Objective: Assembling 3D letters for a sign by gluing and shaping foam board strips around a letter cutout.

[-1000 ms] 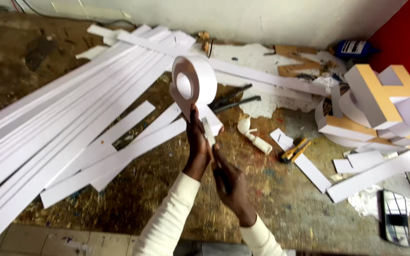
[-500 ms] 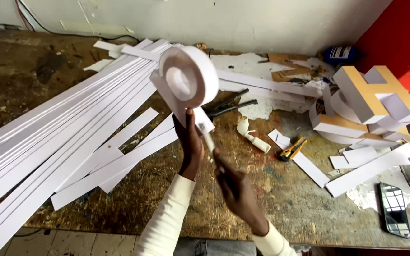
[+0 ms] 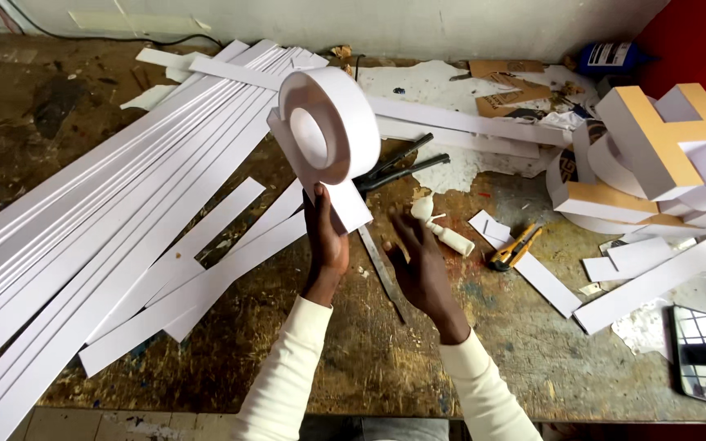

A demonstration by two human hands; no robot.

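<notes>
**White ring-shaped letter held up over a cluttered workbench**

Along the left side of the workbench (image 3: 59, 106) lies a fan of long white strips (image 3: 100, 229), running from the front-left corner toward the back edge. Near the middle, the left hand (image 3: 326, 245) grasps the lower tab of a white foam letter (image 3: 328, 131) — a thick ring with a round hole — and holds it upright above the bench, well clear of the surface. Just beside it, the right hand (image 3: 422, 265) is released, fingers spread, holding nothing; a metal ruler (image 3: 382, 269) lies on the bench under it. A small white glue bottle (image 3: 443, 233) rests just past the fingertips, then a yellow utility knife (image 3: 512, 249). Toward the right edge stand finished block letters (image 3: 663, 151) with tan faces — and a phone (image 3: 698, 353) lies near the front-right corner.
</notes>
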